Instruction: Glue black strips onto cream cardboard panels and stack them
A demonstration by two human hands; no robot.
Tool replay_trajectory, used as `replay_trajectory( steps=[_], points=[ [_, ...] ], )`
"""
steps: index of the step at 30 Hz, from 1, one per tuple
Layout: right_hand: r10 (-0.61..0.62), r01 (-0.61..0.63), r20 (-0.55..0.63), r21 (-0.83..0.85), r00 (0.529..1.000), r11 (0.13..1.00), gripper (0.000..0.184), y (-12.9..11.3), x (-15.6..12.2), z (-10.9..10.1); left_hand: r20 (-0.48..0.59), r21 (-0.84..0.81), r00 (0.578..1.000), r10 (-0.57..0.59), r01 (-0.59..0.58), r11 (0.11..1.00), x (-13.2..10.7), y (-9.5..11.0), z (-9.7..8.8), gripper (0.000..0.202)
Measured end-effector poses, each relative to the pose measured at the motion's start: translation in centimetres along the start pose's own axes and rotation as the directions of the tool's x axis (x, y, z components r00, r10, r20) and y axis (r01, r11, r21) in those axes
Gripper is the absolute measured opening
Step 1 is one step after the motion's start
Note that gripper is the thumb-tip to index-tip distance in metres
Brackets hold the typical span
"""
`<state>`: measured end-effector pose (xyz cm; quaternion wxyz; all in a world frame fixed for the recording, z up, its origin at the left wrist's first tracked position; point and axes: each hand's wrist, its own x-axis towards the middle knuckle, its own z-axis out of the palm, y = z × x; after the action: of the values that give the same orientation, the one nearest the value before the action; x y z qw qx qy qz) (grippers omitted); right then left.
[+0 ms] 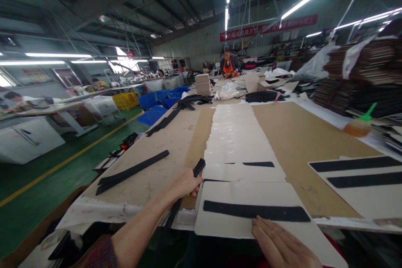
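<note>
My left hand [188,183] is closed around several black strips [199,167], whose ends stick out above the fist and hang below it over the table's front edge. Flat on the nearest off-white board [232,228] rests my right hand [278,243], fingers stretched out. Its fingertips touch the lower edge of the black strip [256,211] lying across that board. Behind it, a long row of overlapping off-white boards [238,134] runs away from me, with another black strip [259,164] showing on one of them.
More black strips lie on the table at left [135,171]. At right are off-white boards with black strips [367,180], a glue bottle with a green nozzle [359,125] and stacked brown pieces [339,67]. A co-worker in an orange apron [228,67] stands at the far end.
</note>
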<state>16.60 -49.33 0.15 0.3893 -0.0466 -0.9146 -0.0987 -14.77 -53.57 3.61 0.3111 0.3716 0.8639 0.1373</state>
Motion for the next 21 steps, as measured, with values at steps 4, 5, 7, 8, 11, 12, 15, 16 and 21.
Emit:
replay_trajectory(
  steps=[4, 5, 7, 8, 11, 12, 15, 16, 21],
  points=[
    [0.002, -0.002, -0.004, -0.046, 1.000, 0.999, 0.032, -0.5, 0.1, 1.3, 0.005, -0.018, 1.000, 0.011, -0.011, 1.000, 0.4, -0.4, 0.0, 0.035],
    [0.012, -0.013, -0.017, -0.054, 1.000, 0.998, 0.035, -0.8, 0.0, 1.9, 0.004, -0.020, 1.000, 0.013, -0.013, 1.000, 0.4, -0.4, 0.1, 0.036],
    [0.063, -0.067, -0.072, -0.055, 0.995, 0.996, 0.039, -1.6, -0.2, 3.1, -0.002, -0.023, 1.000, 0.012, -0.012, 1.000, 0.5, -0.5, 0.2, 0.037],
    [0.100, -0.105, -0.106, -0.046, 0.989, 0.993, 0.041, -1.9, -0.2, 3.6, -0.006, -0.025, 1.000, 0.012, -0.012, 1.000, 0.4, -0.5, 0.2, 0.037],
    [0.167, -0.170, -0.161, -0.002, 0.973, 0.985, 0.040, -2.8, -0.3, 4.5, -0.025, -0.043, 0.999, 0.028, -0.029, 0.999, 0.1, -0.1, 0.2, 0.037],
    [0.171, -0.173, -0.171, 0.005, 0.970, 0.985, 0.038, -3.0, -0.2, 4.6, -0.037, -0.052, 0.999, 0.037, -0.038, 0.998, -0.1, 0.0, 0.1, 0.036],
    [0.116, -0.118, -0.142, -0.005, 0.983, 0.993, 0.035, -2.8, 0.2, 4.5, -0.096, -0.084, 0.993, 0.061, -0.070, 0.994, -1.2, 0.1, -0.9, 0.033],
    [0.096, -0.097, -0.121, -0.007, 0.988, 0.995, 0.036, -2.6, 0.3, 4.3, -0.122, -0.097, 0.990, 0.066, -0.078, 0.992, -1.8, -0.1, -1.3, 0.033],
    [0.066, -0.065, -0.002, 0.101, 0.998, 0.993, 0.024, -1.4, 0.6, 2.6, -0.143, -0.249, 0.987, 0.078, -0.112, 0.962, -6.8, -1.8, -3.1, 0.055]
  ],
)
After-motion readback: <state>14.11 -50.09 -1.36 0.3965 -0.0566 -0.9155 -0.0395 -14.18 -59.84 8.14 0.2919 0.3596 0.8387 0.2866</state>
